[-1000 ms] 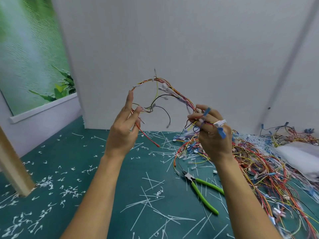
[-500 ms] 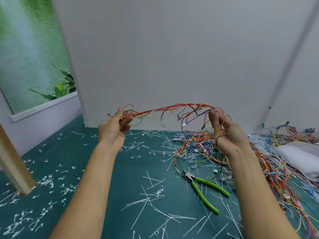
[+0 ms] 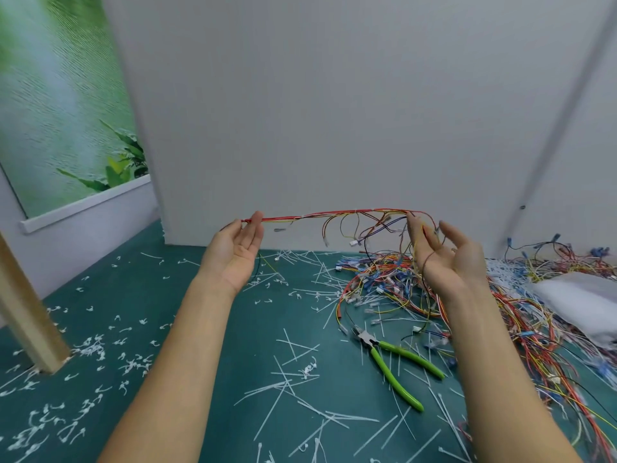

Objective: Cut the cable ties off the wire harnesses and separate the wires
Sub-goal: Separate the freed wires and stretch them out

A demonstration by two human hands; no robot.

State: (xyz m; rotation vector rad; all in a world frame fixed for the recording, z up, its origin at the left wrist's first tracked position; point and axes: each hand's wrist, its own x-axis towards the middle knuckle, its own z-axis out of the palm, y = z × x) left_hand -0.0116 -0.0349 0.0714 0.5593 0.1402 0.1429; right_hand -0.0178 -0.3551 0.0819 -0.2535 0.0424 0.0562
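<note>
harness: wire harness (image 3: 334, 215) stretched level in the air between both hands, above the surface (image 3: 253, 345), loose branch wires dangling near its right end
left hand: left hand (image 3: 233, 252) palm up, thumb and fingers (image 3: 256, 222) pinch the harness's left end
right hand: right hand (image 3: 450, 262) fingers (image 3: 413, 230) spread and mostly straight, harness end lies across the raised tips, wires draped over the palm, no clear pinch
room: free air under the harness; white panel (image 3: 334, 111) close behind it
below right: wire pile (image 3: 384, 279), green cutters (image 3: 397, 365) at its near edge
surface: cut ties (image 3: 293, 379) scattered
left edge: wooden post (image 3: 26, 312)
</note>
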